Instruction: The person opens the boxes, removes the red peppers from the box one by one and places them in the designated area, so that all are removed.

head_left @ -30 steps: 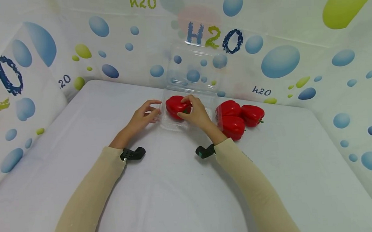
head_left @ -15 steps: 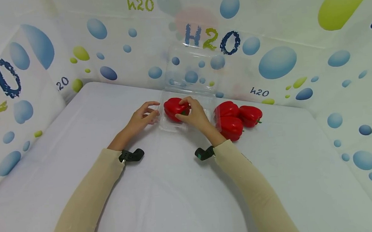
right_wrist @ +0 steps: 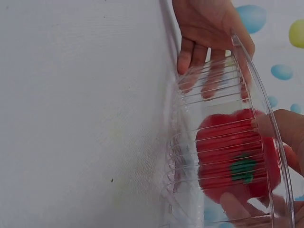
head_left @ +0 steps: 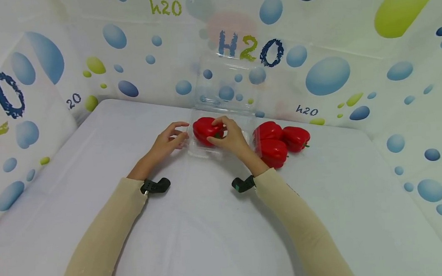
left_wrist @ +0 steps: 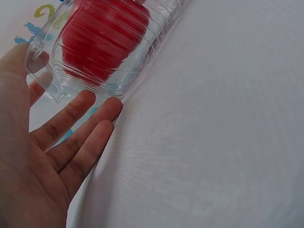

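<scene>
A red bell pepper (head_left: 202, 129) lies in the left part of a clear plastic clamshell container (head_left: 203, 154), its green stem (right_wrist: 243, 168) facing my right hand. My right hand (head_left: 235, 139) holds the pepper from the right, index finger on its upper side and thumb low near the stem. Beside the container's left wall is my left hand (head_left: 167, 141). In the left wrist view its fingers (left_wrist: 78, 159) extend fairly straight, with tips at the ribbed plastic wall, and part of the hand shows behind the clear rim.
The container's transparent lid (head_left: 227, 81) stands raised at the back against the patterned backdrop (head_left: 326, 76). Several more red bell peppers (head_left: 274, 152) cluster on the white table (head_left: 195, 222) just right of the container. My right forearm (head_left: 290, 209) passes in front of them.
The head view has shifted slightly. Both hands and the held bell pepper keep nearly the same places relative to the container.
</scene>
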Motion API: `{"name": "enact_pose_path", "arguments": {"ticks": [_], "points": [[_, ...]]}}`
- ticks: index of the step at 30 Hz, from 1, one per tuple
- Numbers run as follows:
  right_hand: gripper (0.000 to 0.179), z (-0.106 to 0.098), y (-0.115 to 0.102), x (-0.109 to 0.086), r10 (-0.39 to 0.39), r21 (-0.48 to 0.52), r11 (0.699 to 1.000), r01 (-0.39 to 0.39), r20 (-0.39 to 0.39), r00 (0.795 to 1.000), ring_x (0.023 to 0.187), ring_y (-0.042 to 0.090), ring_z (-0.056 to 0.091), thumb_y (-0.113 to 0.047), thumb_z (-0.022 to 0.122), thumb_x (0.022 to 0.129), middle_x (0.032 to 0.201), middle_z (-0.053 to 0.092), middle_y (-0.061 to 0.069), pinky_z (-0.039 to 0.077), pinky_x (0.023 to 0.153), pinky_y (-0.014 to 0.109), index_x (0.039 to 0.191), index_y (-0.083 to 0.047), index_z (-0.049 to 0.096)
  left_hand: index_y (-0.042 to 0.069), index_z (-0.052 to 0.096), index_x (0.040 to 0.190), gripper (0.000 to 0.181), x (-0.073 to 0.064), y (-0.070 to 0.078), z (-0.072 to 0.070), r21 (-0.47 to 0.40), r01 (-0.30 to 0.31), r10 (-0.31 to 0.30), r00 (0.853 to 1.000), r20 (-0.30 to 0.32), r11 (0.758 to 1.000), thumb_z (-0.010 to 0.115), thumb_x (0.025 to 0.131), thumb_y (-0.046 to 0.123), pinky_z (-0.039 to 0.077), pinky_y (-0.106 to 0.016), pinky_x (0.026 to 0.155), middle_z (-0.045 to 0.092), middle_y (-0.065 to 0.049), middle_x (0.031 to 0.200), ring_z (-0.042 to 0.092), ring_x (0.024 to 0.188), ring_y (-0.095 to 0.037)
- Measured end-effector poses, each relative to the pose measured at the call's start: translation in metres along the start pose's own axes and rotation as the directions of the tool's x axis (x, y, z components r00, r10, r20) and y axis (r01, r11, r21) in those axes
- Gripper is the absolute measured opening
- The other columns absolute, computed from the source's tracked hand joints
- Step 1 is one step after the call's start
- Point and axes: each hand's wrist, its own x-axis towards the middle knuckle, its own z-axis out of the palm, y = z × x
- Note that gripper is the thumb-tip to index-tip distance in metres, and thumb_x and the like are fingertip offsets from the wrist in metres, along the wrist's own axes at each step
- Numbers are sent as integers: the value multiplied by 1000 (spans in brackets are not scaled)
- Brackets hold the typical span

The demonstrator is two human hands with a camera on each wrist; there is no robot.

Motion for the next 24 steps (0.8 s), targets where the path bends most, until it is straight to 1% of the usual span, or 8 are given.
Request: {"name": "enact_pose_path", "arguments": {"ticks": [5,8,14,15,16,20,24], "points": [[46,-1,1,-4,-25,12,1000,25,0,1000,110,27,52,-12,78,82,125,55,13,56,85,36,121,-5,53,14,40,144,43,-1,1,-1,-3,12,-12,1000,2,1000,49,103,23,56,-22,80,58,-22,126,59,108,-32],[45,-3,3,-8,-30,20,999,30,-6,1000,108,27,53,-11,78,82,125,56,13,57,85,36,120,-5,54,12,39,146,44,-3,6,-1,-7,24,-24,1000,11,1000,48,103,21,56,-23,81,57,-23,127,59,107,-32],[46,-6,4,-13,-51,49,998,51,1,999,109,29,54,-10,78,82,126,55,14,57,86,37,120,-5,54,3,39,144,43,-15,36,-2,11,26,-26,999,20,1000,46,103,14,56,-23,81,56,-28,126,59,106,-33],[46,-7,4,-14,-53,51,997,53,3,999,109,29,54,-10,77,82,127,55,14,56,86,37,120,-5,54,2,39,144,43,-17,40,-2,16,25,-26,999,21,1000,46,103,13,56,-22,81,56,-28,126,59,105,-33],[45,-7,4,-15,-54,52,997,54,5,999,110,29,53,-10,77,82,127,55,14,56,86,37,120,-4,54,2,39,144,43,-17,41,-2,18,29,-30,999,20,999,46,103,13,55,-22,81,56,-28,126,59,106,-34],[45,-9,4,-17,-53,55,997,52,10,999,112,29,53,-11,77,82,128,54,14,56,87,38,120,-5,54,1,39,143,42,-17,38,-2,8,13,-13,1000,18,1000,46,103,12,56,-21,80,56,-30,125,60,104,-33],[45,-12,5,-20,-57,48,997,57,1,998,114,28,52,-12,78,82,129,54,13,56,87,39,121,-6,55,6,40,144,43,-9,21,-1,-16,3,-3,1000,13,1000,47,103,16,55,-20,78,57,-28,125,61,101,-29]]}}
